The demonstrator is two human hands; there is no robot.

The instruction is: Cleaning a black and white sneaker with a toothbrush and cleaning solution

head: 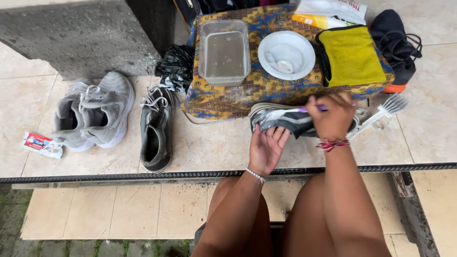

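Observation:
My left hand (266,147) grips the side of a dark grey sneaker (285,120) that lies on its side on the tiled floor. My right hand (333,116) is closed on a small purple-handled brush (312,109) held against the sneaker's upper. The brush head is hidden behind my hand. A red thread bracelet is on my right wrist, a white bead bracelet on the left.
A patterned low table (223,102) carries a clear tub of murky water (224,53), a white bowl (286,54) and a yellow cloth (351,57). A white brush (381,114) lies right. Grey sneakers (95,112), a dark sneaker (156,133), a tube (42,143) lie left.

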